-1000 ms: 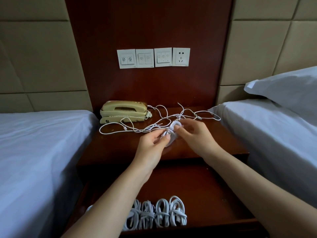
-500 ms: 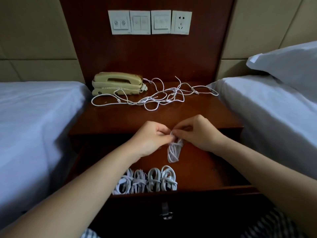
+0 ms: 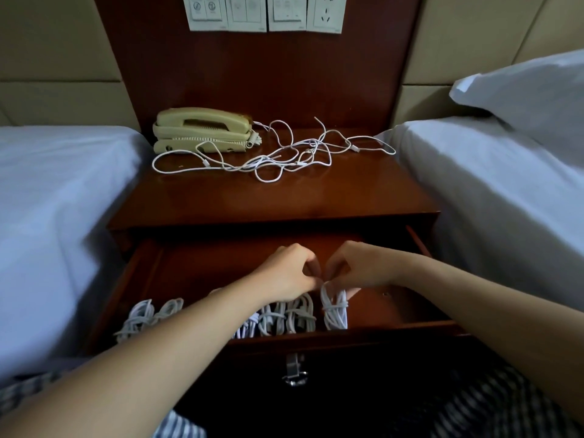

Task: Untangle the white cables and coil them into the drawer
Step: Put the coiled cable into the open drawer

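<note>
While in hands (image 3: 286, 275) (image 3: 358, 268), coil (image 3: 334, 309) in drawer (image 3: 202, 273).

Straight ahead of you, a beige plastic corded telephone (image 3: 202, 129) sits at the back left of the glossy reddish-brown wooden nightstand top (image 3: 268, 197), handset in its cradle, curly cord (image 3: 221, 141) bunched along its front. Behind it rises a dark red-brown wooden wall panel (image 3: 259, 74). Up at the top edge you've got a row of white switch plates (image 3: 246, 11), and just right of them a white wall socket (image 3: 325, 12). Tan padded wall panels (image 3: 57, 58) flank the wood. On your left, a bed in a white sheet (image 3: 57, 191); on your right, a second white-sheeted bed (image 3: 505, 200) with a white pillow (image 3: 531, 90) resting on it.
</note>
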Action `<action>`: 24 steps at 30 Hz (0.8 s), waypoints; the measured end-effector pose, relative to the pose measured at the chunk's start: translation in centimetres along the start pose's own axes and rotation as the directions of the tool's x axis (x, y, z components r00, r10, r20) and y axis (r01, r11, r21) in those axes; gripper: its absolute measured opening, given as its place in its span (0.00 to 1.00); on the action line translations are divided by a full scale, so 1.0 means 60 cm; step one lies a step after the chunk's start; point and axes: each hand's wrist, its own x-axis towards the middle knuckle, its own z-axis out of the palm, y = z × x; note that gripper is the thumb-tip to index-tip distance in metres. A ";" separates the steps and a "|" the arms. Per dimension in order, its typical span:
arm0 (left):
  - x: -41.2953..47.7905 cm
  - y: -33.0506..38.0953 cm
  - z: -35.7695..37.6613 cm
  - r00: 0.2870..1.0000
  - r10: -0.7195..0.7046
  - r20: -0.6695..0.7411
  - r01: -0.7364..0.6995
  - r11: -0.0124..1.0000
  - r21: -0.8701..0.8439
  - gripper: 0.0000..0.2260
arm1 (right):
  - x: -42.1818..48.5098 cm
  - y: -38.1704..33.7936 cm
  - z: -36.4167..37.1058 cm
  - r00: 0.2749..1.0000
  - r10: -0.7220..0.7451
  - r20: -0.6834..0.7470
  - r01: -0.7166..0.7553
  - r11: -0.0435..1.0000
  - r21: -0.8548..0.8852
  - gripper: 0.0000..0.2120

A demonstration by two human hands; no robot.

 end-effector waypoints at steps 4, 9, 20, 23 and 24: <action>0.004 -0.002 0.003 0.996 -0.013 0.083 0.007 0.997 0.081 0.10 | 0.003 -0.001 0.006 0.999 0.000 0.049 0.000 1.000 -0.016 0.05; 0.001 -0.005 0.011 0.992 -0.034 0.125 0.019 0.993 0.119 0.10 | 0.013 -0.002 0.014 0.998 0.013 0.063 -0.009 0.998 -0.058 0.09; 0.014 -0.018 -0.007 0.999 -0.019 0.029 0.014 0.987 0.158 0.07 | 0.024 -0.017 -0.021 0.999 -0.023 -0.030 0.019 0.994 -0.112 0.09; 0.016 -0.019 -0.041 0.999 0.016 -0.040 -0.010 0.990 0.138 0.09 | 0.025 -0.025 -0.036 0.966 -0.131 -0.222 0.117 0.990 -0.075 0.07; 0.016 -0.020 -0.054 0.998 0.032 -0.053 -0.024 0.991 0.135 0.09 | 0.026 -0.027 -0.041 0.947 -0.158 -0.280 0.147 0.987 -0.062 0.07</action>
